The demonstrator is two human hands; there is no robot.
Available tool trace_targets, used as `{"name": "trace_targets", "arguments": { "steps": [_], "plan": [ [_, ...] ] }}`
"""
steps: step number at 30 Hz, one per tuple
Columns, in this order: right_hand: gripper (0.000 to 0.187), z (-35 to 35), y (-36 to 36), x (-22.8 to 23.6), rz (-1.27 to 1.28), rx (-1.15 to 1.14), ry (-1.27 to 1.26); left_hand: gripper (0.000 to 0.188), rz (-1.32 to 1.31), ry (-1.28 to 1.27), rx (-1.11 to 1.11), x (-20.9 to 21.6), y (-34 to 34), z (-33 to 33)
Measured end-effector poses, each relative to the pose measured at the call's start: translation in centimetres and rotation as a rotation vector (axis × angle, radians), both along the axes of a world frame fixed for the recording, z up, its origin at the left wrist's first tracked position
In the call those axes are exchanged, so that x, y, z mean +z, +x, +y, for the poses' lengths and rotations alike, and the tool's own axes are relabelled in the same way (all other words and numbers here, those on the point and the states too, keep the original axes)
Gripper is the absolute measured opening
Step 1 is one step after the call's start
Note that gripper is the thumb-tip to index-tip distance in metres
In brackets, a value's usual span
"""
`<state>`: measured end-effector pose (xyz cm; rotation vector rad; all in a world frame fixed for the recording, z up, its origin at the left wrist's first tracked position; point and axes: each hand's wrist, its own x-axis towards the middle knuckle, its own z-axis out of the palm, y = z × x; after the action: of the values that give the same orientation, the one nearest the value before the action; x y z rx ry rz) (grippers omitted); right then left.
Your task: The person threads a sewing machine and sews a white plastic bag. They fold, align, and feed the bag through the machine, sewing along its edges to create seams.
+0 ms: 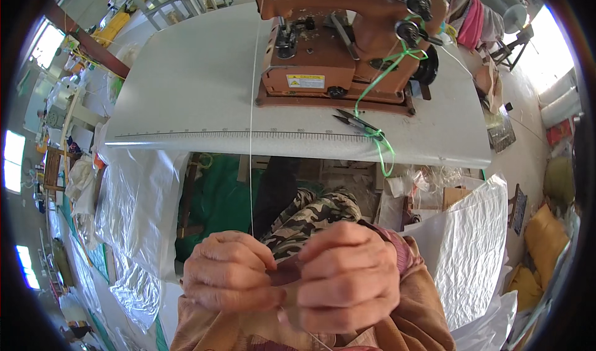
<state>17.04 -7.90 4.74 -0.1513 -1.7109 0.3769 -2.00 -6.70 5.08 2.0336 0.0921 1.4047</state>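
Note:
My left hand is closed in front of my body, its fingers curled round a white thread. The thread runs taut up past the table's front edge toward the brown sewing machine. Close beside it, my right hand is also curled closed, its knuckles up; what its fingertips pinch is hidden. A loose thread end hangs below, between the hands. Small black thread snips lie on the table in front of the machine, tied to it by a green ribbon.
The grey sewing table has a printed ruler along its front edge. White plastic sheeting hangs at the left, and more white sheeting stands at the right. My camouflage-trousered legs are under the table. Yellow sacks lie far right.

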Motion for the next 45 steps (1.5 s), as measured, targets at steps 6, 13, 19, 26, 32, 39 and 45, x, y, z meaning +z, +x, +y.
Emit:
{"name": "trace_targets", "arguments": {
  "steps": [6,13,19,26,32,39,45],
  "plan": [
    [0.011,0.0,0.6,-2.8,0.042,0.013,-0.213,0.015,0.089,0.061,0.342,-2.5,0.6,-1.2],
    [0.006,-1.9,0.9,-5.4,0.339,0.095,-0.631,0.008,0.220,-0.442,0.453,-2.7,2.7,-3.3],
    [0.011,-2.7,0.9,-7.1,0.517,0.202,-0.742,0.003,0.187,-0.454,0.515,-3.0,3.9,-4.3],
    [0.021,-2.7,1.3,-9.6,0.754,0.250,-0.859,0.008,0.134,-0.279,0.598,-3.9,4.2,-5.1],
    [0.022,-5.7,-0.7,-9.2,0.570,0.464,-0.960,0.018,0.156,-0.068,0.585,-4.4,4.4,-4.8],
    [0.017,-4.5,-0.7,-8.9,0.606,0.277,-0.793,0.012,0.260,0.067,0.677,-4.3,4.8,-5.0],
    [0.008,-2.9,2.0,-8.4,0.301,-0.158,-0.712,0.015,0.271,-0.068,0.650,-5.4,4.7,-4.2]
  ]
}}
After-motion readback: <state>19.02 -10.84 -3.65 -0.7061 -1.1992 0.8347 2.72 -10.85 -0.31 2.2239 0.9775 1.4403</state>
